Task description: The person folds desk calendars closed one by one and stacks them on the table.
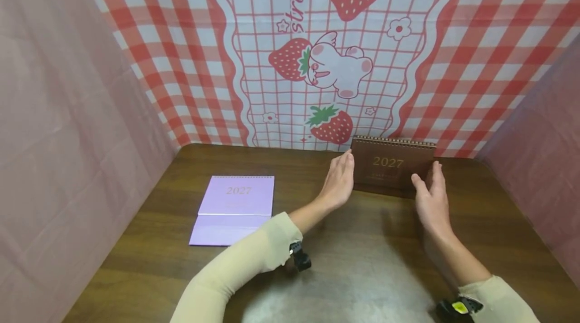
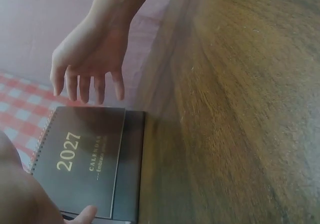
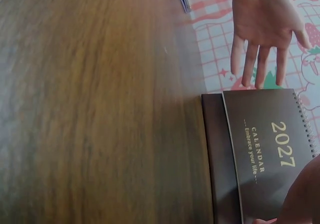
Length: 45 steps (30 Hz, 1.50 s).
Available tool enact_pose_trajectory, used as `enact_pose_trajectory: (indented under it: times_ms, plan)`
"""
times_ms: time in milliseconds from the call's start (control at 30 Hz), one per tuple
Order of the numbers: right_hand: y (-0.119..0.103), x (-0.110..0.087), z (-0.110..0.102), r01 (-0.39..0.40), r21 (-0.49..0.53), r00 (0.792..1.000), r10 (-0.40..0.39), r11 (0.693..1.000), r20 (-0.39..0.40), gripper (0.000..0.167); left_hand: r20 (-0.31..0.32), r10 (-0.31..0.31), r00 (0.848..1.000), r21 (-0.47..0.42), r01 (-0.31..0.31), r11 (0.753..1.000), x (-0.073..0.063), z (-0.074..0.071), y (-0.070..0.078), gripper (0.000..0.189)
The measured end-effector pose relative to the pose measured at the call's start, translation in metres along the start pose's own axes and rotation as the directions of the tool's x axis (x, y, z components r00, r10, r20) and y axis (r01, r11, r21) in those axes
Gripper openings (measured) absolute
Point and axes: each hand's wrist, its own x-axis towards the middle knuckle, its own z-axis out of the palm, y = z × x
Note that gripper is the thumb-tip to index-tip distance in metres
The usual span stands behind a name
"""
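Observation:
A brown desk calendar (image 1: pixel 393 168) with gold "2027" lettering and a spiral top edge stands upright at the back right of the table. Beside its left edge is my left hand (image 1: pixel 339 180), fingers straight and held together. My right hand (image 1: pixel 432 202) is at the other edge, its fingers extended and its thumb toward the front cover. In the right wrist view, straight left fingers point at the edge of the calendar (image 3: pixel 265 149); whether they touch it I cannot tell. The left wrist view shows the right hand (image 2: pixel 97 48) with fingers spread near the opposite edge.
A lilac "2027" desk calendar (image 1: pixel 237 202) stands on the left of the wooden table (image 1: pixel 149 242). Behind the table hangs a red-and-white checked cloth (image 1: pixel 186 41) with strawberries. Pink curtains (image 1: pixel 68 136) close off both sides.

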Motion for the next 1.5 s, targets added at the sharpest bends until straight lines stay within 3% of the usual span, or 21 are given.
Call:
enact_pose_trajectory:
  times_ms: [133,267,500,600,733,833,933,1100,1200,1300,1500]
  plan:
    - [-0.002,-0.001,0.0,-0.012,0.035,0.999,0.011,0.999,0.036,0.077,0.021,0.019,1.0,-0.01,-0.019,1.0,0.005,0.006,-0.006,0.087]
    - [-0.002,0.0,-0.001,-0.028,0.043,0.999,0.027,0.999,0.024,0.074,0.038,0.018,0.999,-0.021,-0.017,1.0,0.001,0.006,-0.002,0.089]
    - [0.001,0.005,-0.004,-0.025,0.043,1.0,0.025,0.999,-0.003,0.069,0.019,0.003,1.0,-0.106,-0.001,0.994,-0.023,-0.006,0.023,0.074]
    - [0.003,0.007,-0.007,-0.019,0.056,1.0,0.02,0.998,-0.018,0.069,0.02,-0.015,1.0,-0.104,0.017,0.994,-0.026,-0.006,0.022,0.075]
    - [0.003,0.01,-0.012,-0.028,0.099,0.998,0.032,0.995,-0.044,0.071,-0.008,-0.029,1.0,-0.092,0.029,0.995,-0.01,0.008,-0.002,0.085]
    - [0.003,0.017,-0.017,-0.038,0.136,0.997,0.047,0.99,-0.063,0.071,-0.03,0.001,1.0,-0.128,-0.005,0.992,0.006,0.013,-0.016,0.085]
    - [0.004,0.024,-0.02,-0.037,0.195,0.997,0.048,0.98,-0.053,0.068,-0.036,0.033,0.999,-0.181,-0.039,0.983,0.013,0.008,-0.016,0.085]
    - [0.007,0.033,-0.016,-0.041,0.268,0.999,0.035,0.963,0.028,0.068,0.053,0.045,0.998,-0.295,-0.027,0.955,-0.016,-0.029,0.032,0.081]
    - [0.01,0.034,-0.012,-0.039,0.268,0.998,0.022,0.963,0.066,0.069,0.113,0.046,0.993,-0.314,-0.008,0.949,-0.034,-0.048,0.059,0.075]
    - [0.011,0.034,-0.01,-0.03,0.262,0.997,0.012,0.964,0.07,0.07,0.125,0.044,0.991,-0.303,-0.004,0.953,-0.041,-0.055,0.07,0.071]
    - [0.013,0.034,-0.013,-0.015,0.242,0.998,0.0,0.97,0.062,0.07,0.117,0.034,0.992,-0.313,0.004,0.95,-0.041,-0.054,0.074,0.068]
